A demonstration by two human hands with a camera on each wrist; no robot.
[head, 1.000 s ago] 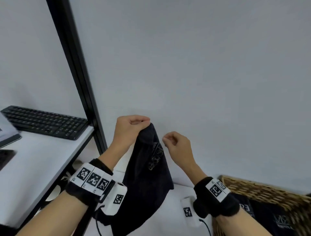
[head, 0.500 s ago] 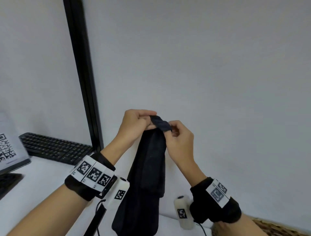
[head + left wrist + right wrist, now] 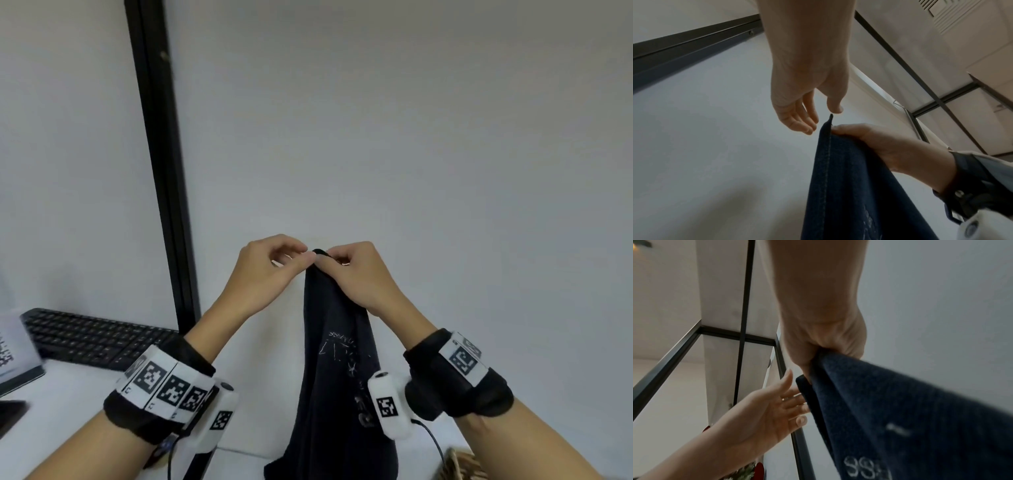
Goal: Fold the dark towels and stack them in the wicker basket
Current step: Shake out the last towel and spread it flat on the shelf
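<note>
A dark navy towel (image 3: 339, 359) with pale embroidered lettering hangs straight down in front of the white wall. My right hand (image 3: 337, 262) grips its top corner in a curled fist, seen close in the right wrist view (image 3: 818, 352). My left hand (image 3: 303, 257) is just left of that corner with relaxed fingers and holds nothing. In the left wrist view the left hand (image 3: 813, 120) sits beside the towel (image 3: 849, 186) tip, thumb just above it. In the right wrist view its fingers (image 3: 795, 400) touch the towel (image 3: 900, 402) edge. A bit of the wicker basket (image 3: 462, 466) shows at the bottom right.
A black keyboard (image 3: 92, 339) lies on the white desk (image 3: 68, 411) at the left, with a printed card (image 3: 10, 353) at the edge. A black frame post (image 3: 161, 171) rises behind the desk. The towel's lower end hangs over a white surface.
The towel passed from the left hand to the right: first the left held it alone, then both pinched the top, and now the left has let go. Both hands rose.
</note>
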